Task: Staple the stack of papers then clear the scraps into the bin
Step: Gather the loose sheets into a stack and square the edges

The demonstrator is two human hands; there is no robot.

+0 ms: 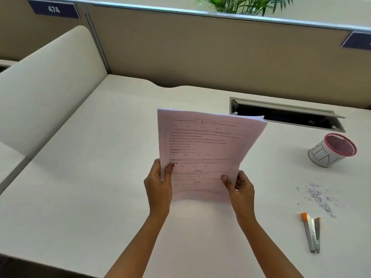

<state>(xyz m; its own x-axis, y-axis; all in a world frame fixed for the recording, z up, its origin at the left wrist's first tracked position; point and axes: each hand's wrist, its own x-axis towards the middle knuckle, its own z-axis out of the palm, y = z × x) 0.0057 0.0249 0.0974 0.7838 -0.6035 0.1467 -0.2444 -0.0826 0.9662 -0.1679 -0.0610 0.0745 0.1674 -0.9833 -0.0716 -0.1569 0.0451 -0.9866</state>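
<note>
A stack of printed papers stands nearly upright above the middle of the white desk. My left hand grips its lower left edge, thumb on the front page. My right hand pinches the lower right corner. The sheets' top edges are slightly fanned at the upper right. A silver stapler with orange tips lies at the right, apart from both hands. Small paper scraps are scattered just beyond it. A small bin, wrapped in paper marked "BIN" with a red mesh rim, sits at the far right.
An open cable slot is sunk in the desk behind the papers. A beige partition wall closes the back, and a curved side divider stands at the left. The desk's front edge runs along the lower left.
</note>
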